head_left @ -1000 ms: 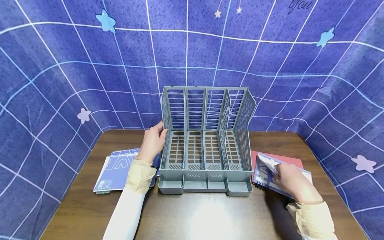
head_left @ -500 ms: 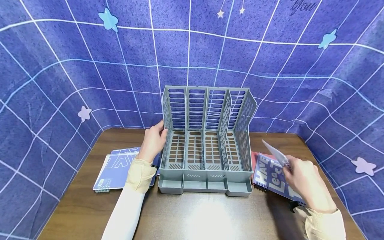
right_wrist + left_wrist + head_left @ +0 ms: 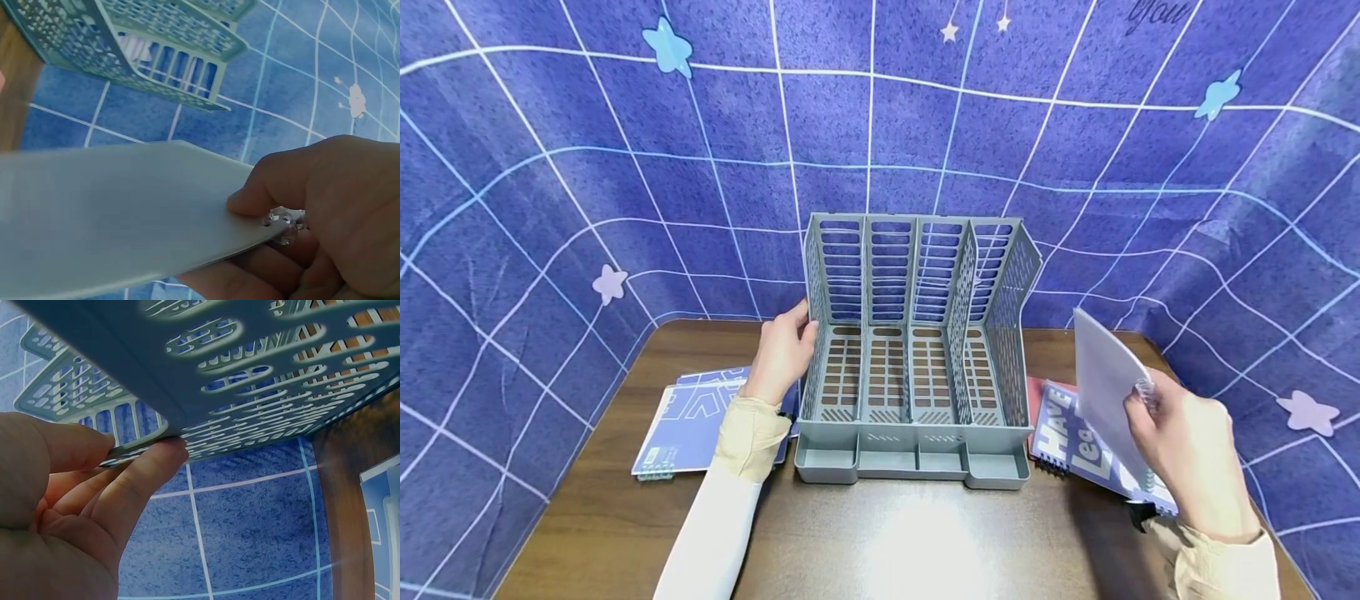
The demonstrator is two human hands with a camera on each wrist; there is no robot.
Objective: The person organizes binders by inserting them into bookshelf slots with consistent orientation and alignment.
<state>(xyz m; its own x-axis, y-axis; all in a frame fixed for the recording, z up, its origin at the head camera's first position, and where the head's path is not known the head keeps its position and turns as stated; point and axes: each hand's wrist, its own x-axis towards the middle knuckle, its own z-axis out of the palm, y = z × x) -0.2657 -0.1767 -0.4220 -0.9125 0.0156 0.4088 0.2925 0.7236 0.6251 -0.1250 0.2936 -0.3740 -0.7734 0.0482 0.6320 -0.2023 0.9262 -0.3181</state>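
A grey-green slotted file organizer [image 3: 913, 433] with several upright compartments stands at the middle of the table. My left hand [image 3: 782, 354] grips its left side; in the left wrist view, thumb and fingers pinch the edge of the organizer's perforated wall [image 3: 262, 369]. To the right, my right hand [image 3: 1191, 446] pinches a spiral notebook [image 3: 1108, 392] by its bound edge, raised above the table with its pale side showing. In the right wrist view the thumb presses the notebook's pale cover [image 3: 125, 219] beside the clear binding rings.
Under the raised notebook lie a blue lettered notebook [image 3: 1052, 429] and a red one [image 3: 1036, 392]. More blue notebooks [image 3: 685, 429] lie left, partly behind the left forearm. A purple-blue patterned cloth [image 3: 880, 125] hangs behind and around the wooden table [image 3: 820, 542].
My right hand has lifted the notebook off the pile, moved it right and turned it more upright, uncovering the lettered notebook beneath. The left hand and organizer have stayed in place.
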